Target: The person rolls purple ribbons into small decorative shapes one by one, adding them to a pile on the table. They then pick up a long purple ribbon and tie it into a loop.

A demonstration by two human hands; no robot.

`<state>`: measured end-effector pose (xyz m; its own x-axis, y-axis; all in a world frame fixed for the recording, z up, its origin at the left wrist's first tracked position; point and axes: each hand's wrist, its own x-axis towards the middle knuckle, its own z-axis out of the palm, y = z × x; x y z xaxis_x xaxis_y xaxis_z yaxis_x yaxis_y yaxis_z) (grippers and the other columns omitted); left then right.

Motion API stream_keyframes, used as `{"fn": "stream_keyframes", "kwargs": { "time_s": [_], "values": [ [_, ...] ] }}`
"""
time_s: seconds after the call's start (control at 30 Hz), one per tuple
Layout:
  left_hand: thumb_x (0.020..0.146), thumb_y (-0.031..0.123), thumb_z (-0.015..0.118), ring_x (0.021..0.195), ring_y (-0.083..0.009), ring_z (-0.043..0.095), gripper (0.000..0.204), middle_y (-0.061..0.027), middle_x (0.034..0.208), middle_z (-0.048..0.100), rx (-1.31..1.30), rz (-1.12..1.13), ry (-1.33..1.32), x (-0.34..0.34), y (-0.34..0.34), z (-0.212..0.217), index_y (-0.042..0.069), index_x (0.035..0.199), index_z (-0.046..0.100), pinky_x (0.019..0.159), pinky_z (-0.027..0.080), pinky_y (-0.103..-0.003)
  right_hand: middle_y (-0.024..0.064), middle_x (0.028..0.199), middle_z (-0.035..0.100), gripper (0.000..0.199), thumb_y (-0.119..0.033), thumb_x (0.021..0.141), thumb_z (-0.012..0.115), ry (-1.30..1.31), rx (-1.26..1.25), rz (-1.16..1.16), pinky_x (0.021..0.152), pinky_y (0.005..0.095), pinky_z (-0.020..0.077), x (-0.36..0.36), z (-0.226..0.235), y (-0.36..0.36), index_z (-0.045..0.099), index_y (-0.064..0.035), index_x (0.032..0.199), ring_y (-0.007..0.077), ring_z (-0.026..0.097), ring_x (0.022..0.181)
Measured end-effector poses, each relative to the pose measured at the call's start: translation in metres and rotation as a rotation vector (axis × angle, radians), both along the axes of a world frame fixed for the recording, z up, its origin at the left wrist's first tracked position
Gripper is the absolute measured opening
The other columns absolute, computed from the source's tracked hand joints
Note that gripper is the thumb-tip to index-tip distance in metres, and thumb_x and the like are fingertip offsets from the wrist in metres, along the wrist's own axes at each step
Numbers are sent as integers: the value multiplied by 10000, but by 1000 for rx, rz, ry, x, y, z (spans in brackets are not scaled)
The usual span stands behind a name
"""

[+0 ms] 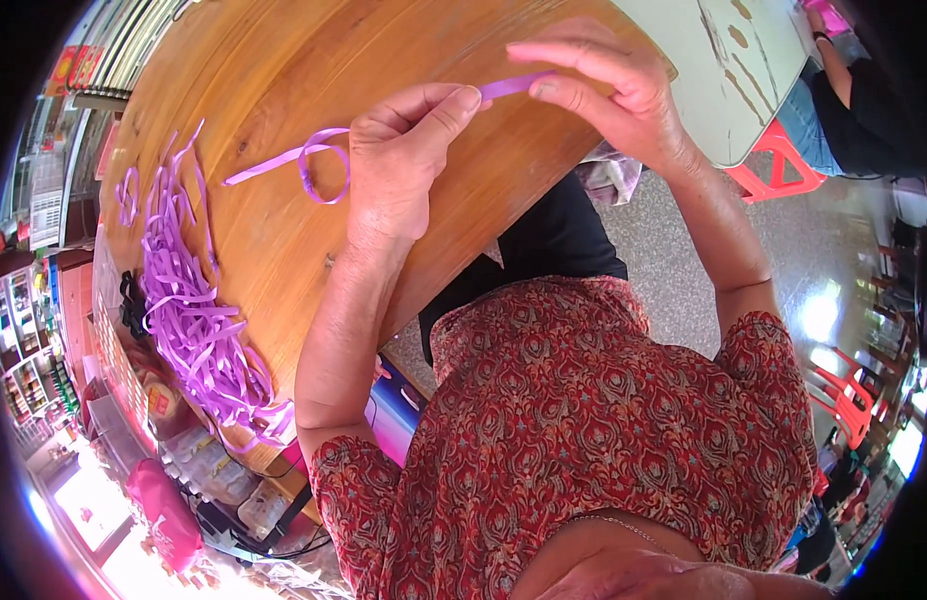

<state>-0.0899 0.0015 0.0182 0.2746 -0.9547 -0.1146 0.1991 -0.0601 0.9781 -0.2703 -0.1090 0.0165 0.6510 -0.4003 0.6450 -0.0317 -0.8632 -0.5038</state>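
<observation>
Purple ribbon (318, 165) between both hands

Single head-worn fisheye view, looking steeply down and close. Wooden table (283, 60) fills the upper left of frame; wearer's patterned shirt (603, 430) fills the lower centre; edges bend toward the rim.

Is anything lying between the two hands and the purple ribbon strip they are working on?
Nothing visible. The left hand and right hand both pinch the purple ribbon strip directly; its looped tail hangs over bare wooden table.
</observation>
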Motion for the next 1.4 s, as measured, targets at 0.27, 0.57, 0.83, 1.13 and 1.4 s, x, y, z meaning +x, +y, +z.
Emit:
{"fn": "stream_keyframes", "kwargs": {
  "time_s": [0.27,0.57,0.83,1.13,1.4],
  "values": [
    [843,138,666,469,9,290,123,91,594,498,-31,-11,18,2,0,0,27,887,698,417,191,-179,73,820,635,288,-62,735,714,43,-86,-44,707,309,480,-2,-7,3,676,-41,1019,212,602,787],
    [813,48,687,609,-4,448,117,55,713,590,-110,29,-121,3,1,-1,4,921,695,527,336,-159,65,776,620,147,-57,759,703,65,21,-42,676,289,465,-3,3,5,675,-16,898,191,599,756],
    [818,24,673,701,-25,541,119,11,785,647,-107,26,-110,-2,-4,-5,10,936,683,611,419,-158,56,878,642,116,-104,842,641,69,911,332,725,257,459,-2,-6,7,663,-4,896,143,602,833],
    [838,-12,638,747,-36,543,120,2,852,642,-357,171,-13,-13,-3,-16,18,952,659,683,425,-161,112,1012,655,195,-54,869,598,-418,1198,513,831,285,480,32,-23,22,643,17,1045,166,610,951],
    [837,-9,643,675,-23,428,157,37,774,539,-444,230,-318,-9,-3,-23,42,980,684,610,358,-164,51,943,650,228,37,842,594,-197,367,76,785,244,465,35,-14,21,670,-30,1047,140,598,889]
  ]
}}
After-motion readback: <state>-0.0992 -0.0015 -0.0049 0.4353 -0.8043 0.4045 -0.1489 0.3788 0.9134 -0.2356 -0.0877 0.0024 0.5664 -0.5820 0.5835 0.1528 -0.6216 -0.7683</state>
